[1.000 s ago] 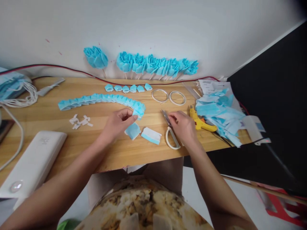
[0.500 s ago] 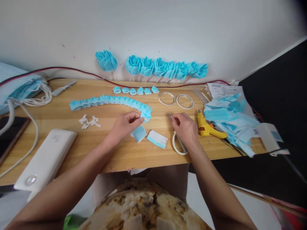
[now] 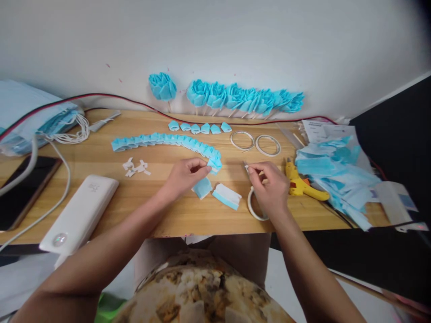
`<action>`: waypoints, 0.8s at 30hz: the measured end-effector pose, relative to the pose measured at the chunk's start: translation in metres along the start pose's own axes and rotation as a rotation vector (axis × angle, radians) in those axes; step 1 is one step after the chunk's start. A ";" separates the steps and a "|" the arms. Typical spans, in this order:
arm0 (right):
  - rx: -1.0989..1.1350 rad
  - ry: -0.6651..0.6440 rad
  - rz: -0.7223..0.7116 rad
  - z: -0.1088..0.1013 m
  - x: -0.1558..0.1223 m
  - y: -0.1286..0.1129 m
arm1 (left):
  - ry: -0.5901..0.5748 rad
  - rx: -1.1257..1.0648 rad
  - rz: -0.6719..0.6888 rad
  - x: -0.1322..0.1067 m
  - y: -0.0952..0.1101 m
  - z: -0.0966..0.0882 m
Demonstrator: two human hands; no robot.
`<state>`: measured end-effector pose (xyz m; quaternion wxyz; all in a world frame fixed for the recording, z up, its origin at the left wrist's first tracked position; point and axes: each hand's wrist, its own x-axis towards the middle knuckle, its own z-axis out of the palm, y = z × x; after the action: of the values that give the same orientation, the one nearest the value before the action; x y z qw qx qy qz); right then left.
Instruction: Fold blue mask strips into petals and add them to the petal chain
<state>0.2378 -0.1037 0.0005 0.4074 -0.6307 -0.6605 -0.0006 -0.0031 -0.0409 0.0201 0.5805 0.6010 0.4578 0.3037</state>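
Observation:
My left hand (image 3: pixel 185 177) pinches a folded blue fabric piece (image 3: pixel 214 166) with a white edge, at the right end of a curved row of overlapping blue folded pieces (image 3: pixel 161 138). My right hand (image 3: pixel 270 186) has thumb and forefinger closed on a small white scrap (image 3: pixel 247 168). A thin grey pointed tool tip (image 3: pixel 245 163) shows by those fingertips; the rest is mostly hidden beneath the hand. Under the right palm lies a white tape roll (image 3: pixel 251 204), partly covered. Between the hands are a flat blue square (image 3: pixel 202 188) and a white-and-blue strip (image 3: pixel 227 196).
Several blue folded petals (image 3: pixel 195 128) and two thin tape rings (image 3: pixel 242 140) lie behind. Blue flowers (image 3: pixel 235 96) on sticks lean on the wall. A yellow glue gun (image 3: pixel 298 184) and blue scraps (image 3: pixel 332 159) lie right; white bits (image 3: pixel 136 168), power bank (image 3: pixel 81 211) and phone (image 3: pixel 30 188) left.
The view has shifted, so everything on the table sits further right. My right hand has turned slightly, and a white scrap now shows at its fingertips. My left hand keeps its pinch.

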 end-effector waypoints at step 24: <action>-0.126 0.084 -0.476 0.026 0.009 -0.059 | 0.019 0.072 0.137 -0.006 0.008 0.000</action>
<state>0.1756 -0.0947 0.0183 0.3827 -0.4811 -0.7715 -0.1640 -0.0035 -0.0454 0.0289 0.5319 0.6484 0.4320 0.3317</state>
